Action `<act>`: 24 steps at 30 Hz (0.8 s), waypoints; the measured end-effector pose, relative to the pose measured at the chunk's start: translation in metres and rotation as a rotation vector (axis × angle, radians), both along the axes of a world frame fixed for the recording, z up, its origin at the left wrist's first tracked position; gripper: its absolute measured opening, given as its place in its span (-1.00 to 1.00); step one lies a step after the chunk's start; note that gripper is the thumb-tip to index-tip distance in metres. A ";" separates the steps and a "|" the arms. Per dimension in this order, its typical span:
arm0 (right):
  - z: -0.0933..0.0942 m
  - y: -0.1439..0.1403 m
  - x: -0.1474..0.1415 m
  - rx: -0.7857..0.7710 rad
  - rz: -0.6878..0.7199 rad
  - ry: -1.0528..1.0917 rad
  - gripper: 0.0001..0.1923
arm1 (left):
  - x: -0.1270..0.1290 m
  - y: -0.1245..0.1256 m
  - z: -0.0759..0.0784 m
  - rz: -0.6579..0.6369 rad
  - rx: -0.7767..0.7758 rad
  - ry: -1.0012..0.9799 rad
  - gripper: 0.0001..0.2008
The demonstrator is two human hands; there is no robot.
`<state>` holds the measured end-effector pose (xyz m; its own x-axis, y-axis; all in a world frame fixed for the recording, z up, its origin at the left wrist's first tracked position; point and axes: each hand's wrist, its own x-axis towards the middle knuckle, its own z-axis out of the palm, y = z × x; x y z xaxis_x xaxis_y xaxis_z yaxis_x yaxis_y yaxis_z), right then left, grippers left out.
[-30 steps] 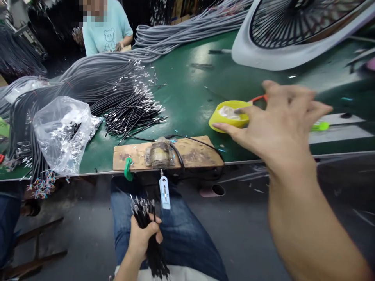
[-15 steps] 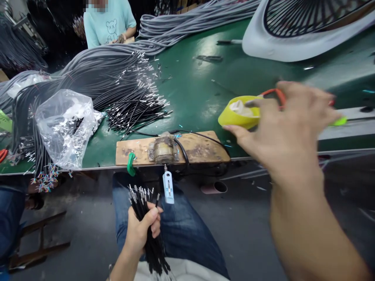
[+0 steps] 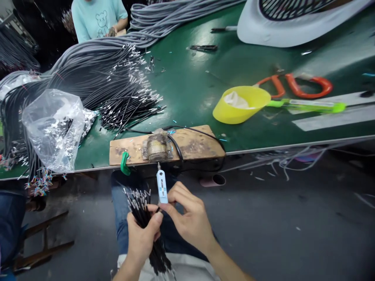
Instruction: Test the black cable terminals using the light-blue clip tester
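My left hand (image 3: 145, 232) is closed around a bundle of thin black cables (image 3: 159, 255) with bare silvery ends pointing up. Its thumb and forefinger single out one cable. Beside it, my right hand (image 3: 189, 216) is pinched, fingertips against that cable's end and the lower tip of a light-blue plastic piece (image 3: 162, 187). What lies between these fingertips is too small to make out. The blue piece hangs from the shaft of a small, worn motor (image 3: 157, 147), fixed on a wooden board (image 3: 196, 145) at the table edge.
A yellow scoop (image 3: 241, 113) with white content lies right of the board, near orange-handled scissors (image 3: 310, 91) and a fan (image 3: 263, 37). Leftward are a green clamp (image 3: 125, 163), a plastic bag (image 3: 54, 125) and heaped grey cables (image 3: 88, 58). Across the table (image 3: 187, 86) stands a person (image 3: 96, 19).
My right hand has come from the yellow scoop down to the left hand and the blue piece, leaving the scoop on the table. My left hand keeps its cable bundle; the view has shifted slightly.
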<state>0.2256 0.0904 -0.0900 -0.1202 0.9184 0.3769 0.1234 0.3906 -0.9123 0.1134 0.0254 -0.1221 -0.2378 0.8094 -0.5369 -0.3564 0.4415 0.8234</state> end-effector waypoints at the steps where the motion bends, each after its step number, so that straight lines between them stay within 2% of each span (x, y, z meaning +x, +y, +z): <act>1: 0.000 -0.002 -0.003 0.041 -0.068 -0.011 -0.73 | 0.003 0.001 0.007 0.019 0.005 0.002 -0.65; 3: -0.003 -0.007 -0.009 0.080 -0.173 0.012 -0.72 | 0.009 0.004 0.014 0.055 0.019 -0.015 -0.64; 5: -0.007 -0.011 -0.014 0.036 -0.192 0.101 -0.75 | 0.012 0.006 0.015 0.048 0.039 -0.079 -0.63; 7: -0.014 -0.013 -0.016 -0.091 -0.103 0.244 -0.78 | 0.013 0.007 0.014 0.009 0.063 -0.149 -0.61; 11: -0.027 -0.015 -0.014 -0.479 0.223 0.576 -0.78 | 0.009 0.007 0.014 -0.065 0.077 -0.163 -0.58; 13: -0.030 -0.014 -0.011 -0.581 0.296 0.636 -0.75 | 0.006 0.007 0.017 -0.109 0.069 -0.150 -0.58; 15: -0.029 -0.011 -0.005 -0.533 0.282 0.596 -0.75 | 0.003 0.008 0.020 -0.142 0.059 -0.140 -0.60; 19: -0.016 -0.003 0.004 -0.280 0.282 0.387 -0.90 | 0.000 0.008 0.025 -0.174 0.040 -0.135 -0.61; 22: -0.011 -0.003 0.001 -0.281 0.264 0.381 -0.84 | 0.001 0.009 0.026 -0.194 0.061 -0.127 -0.57; 24: -0.012 -0.007 -0.004 -0.291 0.188 0.391 -0.80 | 0.002 0.009 0.025 -0.199 0.088 -0.098 -0.57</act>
<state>0.2218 0.0830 -0.1017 -0.1946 0.9678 0.1594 -0.2965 0.0968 -0.9501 0.1158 0.0347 -0.0971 -0.0186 0.8800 -0.4746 -0.3497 0.4389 0.8277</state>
